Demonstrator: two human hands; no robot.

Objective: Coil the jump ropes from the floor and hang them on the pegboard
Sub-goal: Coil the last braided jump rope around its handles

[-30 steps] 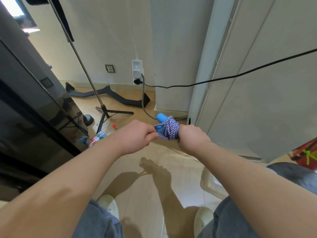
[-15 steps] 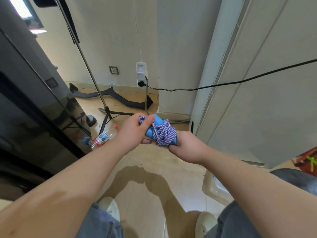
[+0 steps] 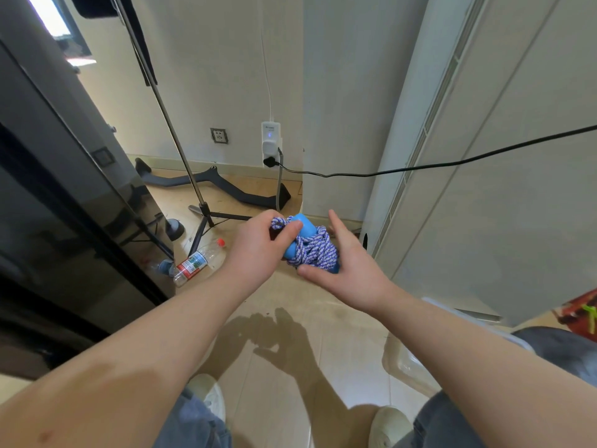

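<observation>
A jump rope (image 3: 311,250) of purple-and-white braided cord is wound into a bundle round its blue handles, held in the air in front of me. My left hand (image 3: 261,247) grips the bundle from the left, thumb pressed over a blue handle and a loop of cord by the fingers. My right hand (image 3: 342,263) is beside and under the bundle on its right, fingers straight and spread, thumb touching its lower edge. No pegboard is in view.
A plastic bottle (image 3: 197,261) lies on the tan floor at the left by a tripod stand (image 3: 200,218). A black cable (image 3: 420,168) runs across from a wall plug (image 3: 270,140). A dark cabinet stands left, white doors right. A clear plastic container (image 3: 407,367) sits by my right foot.
My right hand has let go of the bundle and spread its fingers beside it. My left hand has kept its grip. The bundle sits a little higher and closer.
</observation>
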